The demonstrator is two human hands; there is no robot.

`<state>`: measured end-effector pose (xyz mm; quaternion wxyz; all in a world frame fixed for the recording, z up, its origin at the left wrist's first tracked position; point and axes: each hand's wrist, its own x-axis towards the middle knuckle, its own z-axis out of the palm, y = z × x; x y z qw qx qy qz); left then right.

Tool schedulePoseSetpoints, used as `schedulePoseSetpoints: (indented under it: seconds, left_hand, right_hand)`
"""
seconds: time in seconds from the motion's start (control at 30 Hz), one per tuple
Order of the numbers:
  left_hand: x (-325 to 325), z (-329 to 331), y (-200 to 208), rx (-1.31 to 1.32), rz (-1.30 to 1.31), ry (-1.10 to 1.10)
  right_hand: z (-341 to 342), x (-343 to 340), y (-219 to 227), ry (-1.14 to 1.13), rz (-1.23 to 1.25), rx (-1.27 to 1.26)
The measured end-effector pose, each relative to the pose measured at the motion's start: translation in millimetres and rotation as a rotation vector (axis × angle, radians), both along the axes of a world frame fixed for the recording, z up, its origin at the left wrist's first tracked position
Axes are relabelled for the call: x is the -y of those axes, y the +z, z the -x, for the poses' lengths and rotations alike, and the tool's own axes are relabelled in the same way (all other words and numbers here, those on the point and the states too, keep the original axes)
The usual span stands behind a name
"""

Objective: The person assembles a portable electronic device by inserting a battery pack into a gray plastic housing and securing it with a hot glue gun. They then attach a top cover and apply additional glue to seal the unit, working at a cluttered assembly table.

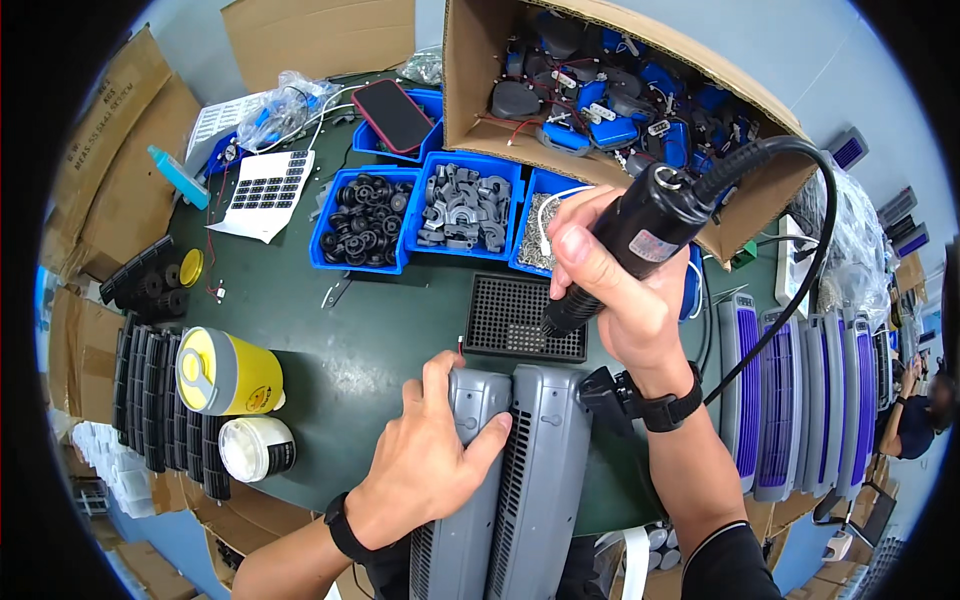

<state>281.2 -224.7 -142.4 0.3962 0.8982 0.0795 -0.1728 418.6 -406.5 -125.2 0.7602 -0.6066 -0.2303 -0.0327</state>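
My right hand [632,300] is wrapped round a black electric screwdriver [650,222], with a thick cord [825,240] leading off its top end. The screwdriver slants down to the left, its lower end over the right part of a black grid-holed screw tray [500,305]; the bit's tip is hard to make out. My left hand [420,465] grips the upper end of a long grey plastic housing [455,530], thumb on its right and fingers at its left. A second grey housing [545,440] lies close beside it on the right. Both have vented sides.
Blue bins hold black wheels [365,215], grey clips [465,205] and small screws [540,225]. A cardboard box [475,80] of blue-wrapped parts stands behind. Purple-grey units [780,400] line the right. A yellow cup [235,370] and white jar [255,448] stand left.
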Motion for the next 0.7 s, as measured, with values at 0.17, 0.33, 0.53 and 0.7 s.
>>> schedulePoseSetpoints:
  seconds: [0.17,0.33,0.53,0.7]
  left_hand:
    - [0,1,-2,0.032,0.002,-0.002]
    - [1,2,-3,0.064,-0.002,-0.006]
    - [0,1,0,0.012,-0.036,-0.011]
    - [-2,3,-8,0.092,-0.055,-0.046]
  right_hand:
    - [1,-1,-2,0.012,0.053,0.071]
    - [6,-4,7,0.017,0.006,0.133]
    - [25,20,44,0.031,0.102,0.319]
    - [52,16,79,0.104,0.204,0.284]
